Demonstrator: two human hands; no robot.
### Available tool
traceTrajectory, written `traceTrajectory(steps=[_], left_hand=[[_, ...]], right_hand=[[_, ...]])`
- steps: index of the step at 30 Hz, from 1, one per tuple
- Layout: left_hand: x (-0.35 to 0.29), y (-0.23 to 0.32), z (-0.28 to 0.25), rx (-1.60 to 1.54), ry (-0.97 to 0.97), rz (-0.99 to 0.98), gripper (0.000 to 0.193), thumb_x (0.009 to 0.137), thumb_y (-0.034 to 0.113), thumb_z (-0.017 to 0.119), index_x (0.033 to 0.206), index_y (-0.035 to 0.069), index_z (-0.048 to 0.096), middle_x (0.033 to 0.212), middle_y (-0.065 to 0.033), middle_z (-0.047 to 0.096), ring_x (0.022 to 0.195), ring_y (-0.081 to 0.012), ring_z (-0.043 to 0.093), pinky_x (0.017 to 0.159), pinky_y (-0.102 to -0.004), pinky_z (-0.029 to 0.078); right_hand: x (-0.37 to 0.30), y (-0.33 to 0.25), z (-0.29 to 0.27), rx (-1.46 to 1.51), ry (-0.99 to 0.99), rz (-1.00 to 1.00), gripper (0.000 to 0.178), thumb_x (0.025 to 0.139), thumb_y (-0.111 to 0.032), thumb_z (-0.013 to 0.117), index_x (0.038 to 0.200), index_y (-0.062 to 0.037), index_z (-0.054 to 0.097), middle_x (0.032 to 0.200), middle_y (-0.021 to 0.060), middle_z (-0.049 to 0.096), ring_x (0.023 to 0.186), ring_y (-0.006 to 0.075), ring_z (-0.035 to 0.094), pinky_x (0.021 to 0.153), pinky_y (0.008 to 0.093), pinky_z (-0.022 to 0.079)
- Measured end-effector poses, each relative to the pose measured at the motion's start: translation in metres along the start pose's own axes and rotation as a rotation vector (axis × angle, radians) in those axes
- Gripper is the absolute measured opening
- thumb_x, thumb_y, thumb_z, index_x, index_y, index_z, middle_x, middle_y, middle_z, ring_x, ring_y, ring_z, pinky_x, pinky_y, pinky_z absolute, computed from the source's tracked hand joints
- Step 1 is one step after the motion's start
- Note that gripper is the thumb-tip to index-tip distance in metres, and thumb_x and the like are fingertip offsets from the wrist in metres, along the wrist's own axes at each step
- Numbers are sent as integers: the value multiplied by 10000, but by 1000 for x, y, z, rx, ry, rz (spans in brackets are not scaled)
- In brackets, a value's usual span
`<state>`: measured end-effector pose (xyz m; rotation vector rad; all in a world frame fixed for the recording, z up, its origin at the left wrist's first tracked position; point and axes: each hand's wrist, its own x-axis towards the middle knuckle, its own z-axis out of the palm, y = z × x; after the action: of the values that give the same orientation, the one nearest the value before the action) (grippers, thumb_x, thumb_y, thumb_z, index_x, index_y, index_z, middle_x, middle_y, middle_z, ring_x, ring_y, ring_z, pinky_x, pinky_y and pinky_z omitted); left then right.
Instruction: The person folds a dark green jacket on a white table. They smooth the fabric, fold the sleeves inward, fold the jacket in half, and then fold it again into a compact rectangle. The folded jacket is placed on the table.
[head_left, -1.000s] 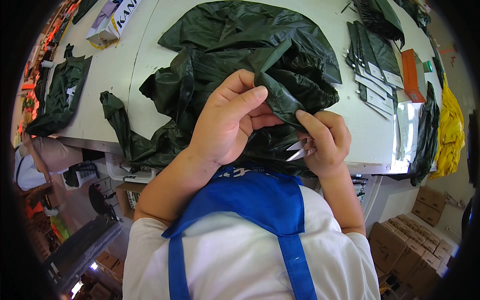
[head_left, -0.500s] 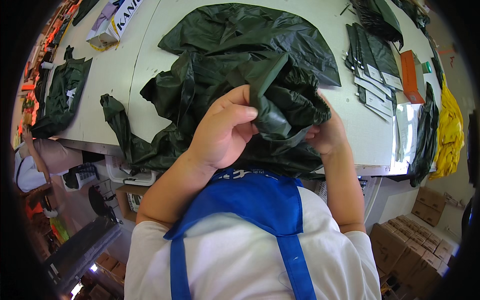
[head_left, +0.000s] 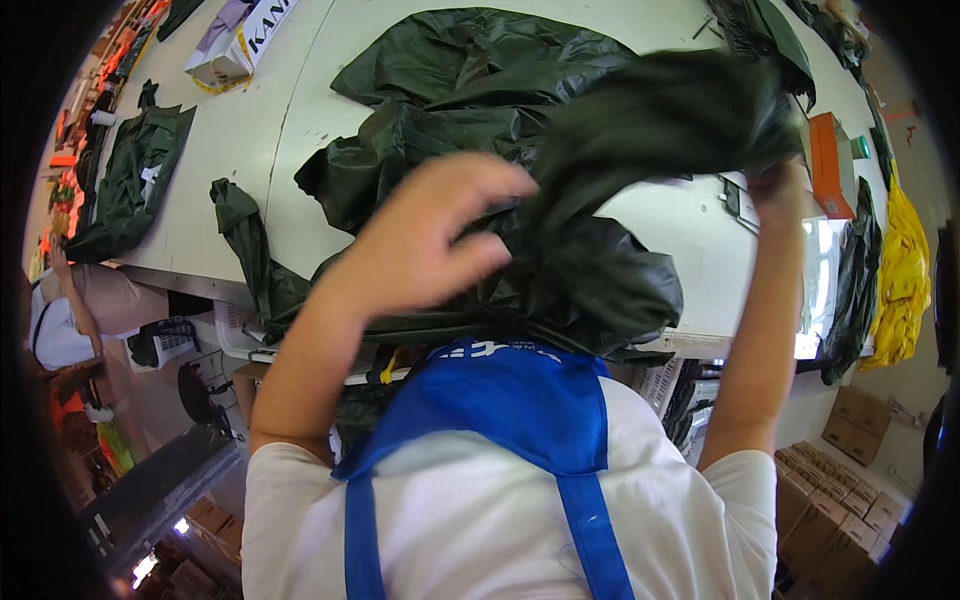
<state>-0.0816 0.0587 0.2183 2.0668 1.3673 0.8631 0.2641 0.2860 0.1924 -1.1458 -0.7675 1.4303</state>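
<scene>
gripping a dark green garment [head_left: 640, 125], partly raised over the table [head_left: 705, 250], with the right hand [head_left: 777, 195]; holding the left hand [head_left: 410, 240] empty beside it, with fingers [head_left: 487, 183] parted from the thumb [head_left: 478, 258].

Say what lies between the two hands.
Head view: dark green material, motion-blurred, arches between the left hand and the right hand; pale tabletop shows below the arch. Can't tell whether the left hand touches the material.
</scene>
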Motion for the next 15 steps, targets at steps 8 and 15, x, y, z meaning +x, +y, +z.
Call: traceTrajectory(steps=[8, 15], left_hand=[[-58, -126, -1, 498, 208, -702, 734, 739, 198, 694, 1391, 269, 365, 1225, -208, 509, 1165, -383, 445, 973, -432, 377], [-90, -109, -22, 197, 439, -999, 601, 723, 67, 540, 1311, 92, 420, 924, -230, 630, 893, -397, 594, 813, -445, 469]], right_hand=[[-86, 23, 29, -658, -392, -482, 342, 858, -197, 559, 1177, -72, 563, 1146, 98, 607, 663, 63, 505, 554, 220, 419], [-123, 128, 1, -1413, -647, -550, 270, 666, -8, 613, 918, -100, 585, 874, 96, 595, 797, 318, 608, 641, 389, 502]])
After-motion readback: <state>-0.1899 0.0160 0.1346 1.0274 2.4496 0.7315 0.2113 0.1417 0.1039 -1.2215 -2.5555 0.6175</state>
